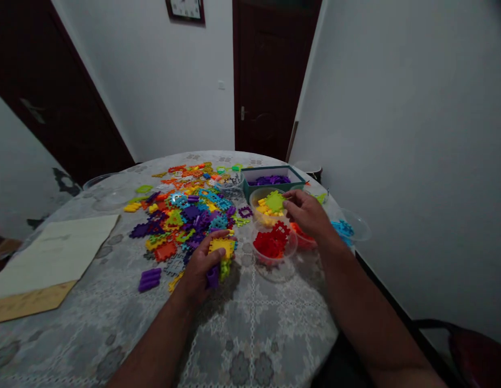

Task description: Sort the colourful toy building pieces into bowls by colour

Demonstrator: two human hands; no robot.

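Lime-green waffle-edged plastic block (pixel 275 201) pinched in right hand (pixel 307 213), over clear tub (pixel 251 200) of yellow pieces. Yellow plastic block (pixel 222 247), joined to purple and green pieces, clamped in left hand (pixel 202 268). Hands apart. Red-piece tub (pixel 274 261) at 6 o'clock from clear tub; teal box (pixel 260 187) of purple pieces at 12; mixed pile (pixel 181 215) at 9, on desk (pixel 242 334).

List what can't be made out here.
Head view, the blocks in the left hand: fingers cover how they join.
Head view, whether the right hand grips the green piece: its fingers hide the contact.
Head view, the bowl of red-orange pieces: mostly hidden by the right wrist.
Head view, the wall clock: cut off by the top edge.
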